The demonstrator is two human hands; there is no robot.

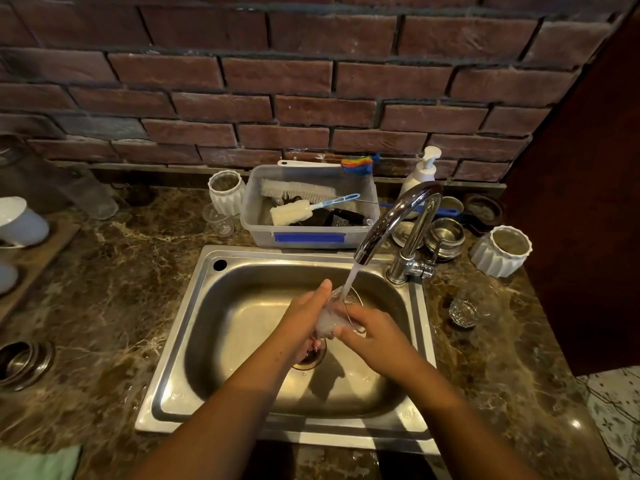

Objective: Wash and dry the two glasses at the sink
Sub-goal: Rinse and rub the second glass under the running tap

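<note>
The sink (194,334) under my arms is stainless steel, brushed and softly shiny, with dull water marks on its rim. The tap (401,220) is polished chrome, mirror-bright along its curve. The glass (341,311) I hold in my left hand (304,317) and right hand (374,332) is clear, wet and frothy with white suds. A second glass (464,311) on the counter looks clear and cut with facets. The counter (114,282) is glossy brown marble with pale veins. The wall (277,81) behind is rough, matt red brick. The tub (311,233) is cloudy translucent plastic, and the two white pots (500,251) look like ribbed glazed ceramic.
</note>
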